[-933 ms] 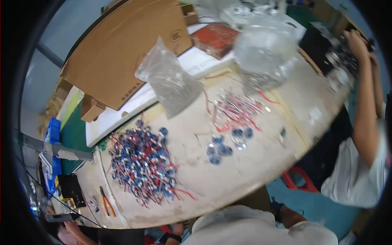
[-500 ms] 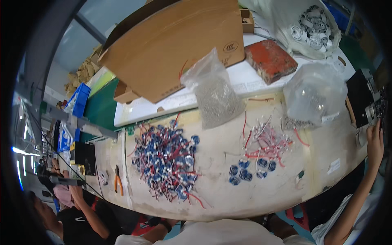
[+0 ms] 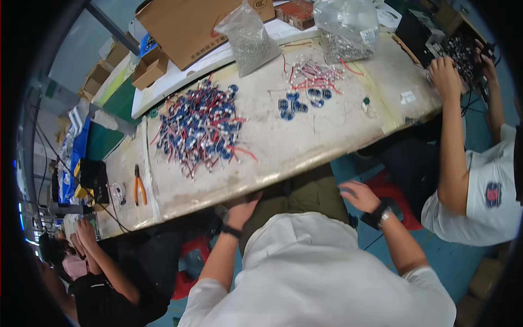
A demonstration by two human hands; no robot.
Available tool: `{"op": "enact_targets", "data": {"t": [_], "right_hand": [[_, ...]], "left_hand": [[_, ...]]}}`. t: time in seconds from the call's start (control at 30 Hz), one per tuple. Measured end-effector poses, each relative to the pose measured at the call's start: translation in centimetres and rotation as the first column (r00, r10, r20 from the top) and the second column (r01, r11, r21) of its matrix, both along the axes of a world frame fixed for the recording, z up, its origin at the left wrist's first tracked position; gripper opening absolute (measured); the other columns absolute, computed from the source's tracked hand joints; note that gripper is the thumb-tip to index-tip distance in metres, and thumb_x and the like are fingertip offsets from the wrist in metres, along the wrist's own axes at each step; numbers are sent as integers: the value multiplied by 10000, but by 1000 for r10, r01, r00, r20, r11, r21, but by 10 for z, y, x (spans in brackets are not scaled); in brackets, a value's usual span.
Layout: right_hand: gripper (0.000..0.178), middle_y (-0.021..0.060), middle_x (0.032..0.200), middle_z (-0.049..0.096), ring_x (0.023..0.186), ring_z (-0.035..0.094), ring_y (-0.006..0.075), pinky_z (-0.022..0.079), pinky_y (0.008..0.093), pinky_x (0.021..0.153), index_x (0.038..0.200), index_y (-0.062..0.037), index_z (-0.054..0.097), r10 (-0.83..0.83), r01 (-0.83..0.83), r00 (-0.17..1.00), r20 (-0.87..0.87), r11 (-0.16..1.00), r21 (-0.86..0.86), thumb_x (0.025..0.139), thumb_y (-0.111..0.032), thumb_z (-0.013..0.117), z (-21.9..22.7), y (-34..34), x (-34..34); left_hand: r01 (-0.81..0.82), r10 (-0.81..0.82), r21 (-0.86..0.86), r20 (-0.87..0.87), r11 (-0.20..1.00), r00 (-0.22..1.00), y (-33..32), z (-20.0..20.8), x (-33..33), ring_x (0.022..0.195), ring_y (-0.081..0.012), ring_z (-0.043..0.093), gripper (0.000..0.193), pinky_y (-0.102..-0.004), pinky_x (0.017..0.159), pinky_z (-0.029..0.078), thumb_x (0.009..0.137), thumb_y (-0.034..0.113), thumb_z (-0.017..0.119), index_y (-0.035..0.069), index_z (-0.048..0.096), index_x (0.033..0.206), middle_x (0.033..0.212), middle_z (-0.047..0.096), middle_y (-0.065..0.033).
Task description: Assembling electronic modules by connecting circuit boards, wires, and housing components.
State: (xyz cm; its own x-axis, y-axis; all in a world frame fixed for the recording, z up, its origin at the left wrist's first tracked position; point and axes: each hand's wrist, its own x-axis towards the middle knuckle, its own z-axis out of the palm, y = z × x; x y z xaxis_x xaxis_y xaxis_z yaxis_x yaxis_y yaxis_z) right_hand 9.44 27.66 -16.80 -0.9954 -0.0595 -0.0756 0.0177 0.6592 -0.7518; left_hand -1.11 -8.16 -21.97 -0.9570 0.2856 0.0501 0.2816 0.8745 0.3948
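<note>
My left hand (image 3: 243,211) is down at my lap, just below the table's front edge. Its fingers are partly hidden, and a dark strap circles the wrist. My right hand (image 3: 360,197) hangs beside my right thigh, fingers loosely stretched and holding nothing; a dark watch is on that wrist. Neither hand touches the parts on the table. Ahead of my left arm lies a large heap of small blue circuit boards with red and white wires (image 3: 199,128). Several loose blue boards (image 3: 294,105) lie farther right, below a smaller pile of pink and white wires (image 3: 316,73).
Orange-handled pliers (image 3: 140,188) lie at the left of the worktable (image 3: 272,147). Bags of small metal parts (image 3: 250,46), (image 3: 346,35) stand behind, near a cardboard box (image 3: 190,32) and a red block (image 3: 297,13). Co-workers sit left and right; the right one's hands (image 3: 447,76) handle dark parts.
The view has tilted down and shifted, so the table appears higher and my torso, arms and both hands show. The heaps look the same. The right co-worker's second hand is now visible.
</note>
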Motion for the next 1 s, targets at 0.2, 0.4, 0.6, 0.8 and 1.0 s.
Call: {"op": "enact_targets", "data": {"t": [0.2,0.4,0.6,0.8,1.0], "right_hand": [[202,138,941,537,901,516,303,417,391,721,906,-76,528,267,-264,961,68,828,494,773,-226,552,-11,-58,-24],[194,157,758,567,764,541,349,418,398,640,861,-42,501,412,-410,891,192,911,-55,814,-230,512,21,-55,12],[298,187,800,570,814,551,342,442,413,684,923,-29,514,72,-88,995,66,956,279,781,-288,561,-8,-52,-13],[242,195,805,591,784,559,354,446,420,693,911,-30,560,443,-550,792,419,816,176,750,-211,565,2,-53,-19],[154,99,755,537,713,557,272,454,358,578,789,-70,533,510,-516,853,111,792,327,785,-224,534,132,-43,-35]], "left_hand": [[250,-246,-86,54,965,968,-5,3,-3,810,-363,535,258,-428,699,429,794,264,515,11,548,832,853,565,-208],[493,-534,206,287,845,795,-32,46,83,721,-350,541,147,-419,620,438,753,151,486,19,535,712,737,553,-166],[463,-440,28,369,886,819,-22,102,78,767,-325,548,140,-386,643,444,761,136,483,21,554,797,785,563,-149],[401,-431,242,85,883,898,-8,235,49,799,-316,549,238,-369,673,453,744,164,581,28,558,937,863,579,-144],[228,-284,-210,-295,951,912,11,316,13,735,-284,525,352,-359,636,419,630,106,647,15,557,958,823,563,-111]]}}
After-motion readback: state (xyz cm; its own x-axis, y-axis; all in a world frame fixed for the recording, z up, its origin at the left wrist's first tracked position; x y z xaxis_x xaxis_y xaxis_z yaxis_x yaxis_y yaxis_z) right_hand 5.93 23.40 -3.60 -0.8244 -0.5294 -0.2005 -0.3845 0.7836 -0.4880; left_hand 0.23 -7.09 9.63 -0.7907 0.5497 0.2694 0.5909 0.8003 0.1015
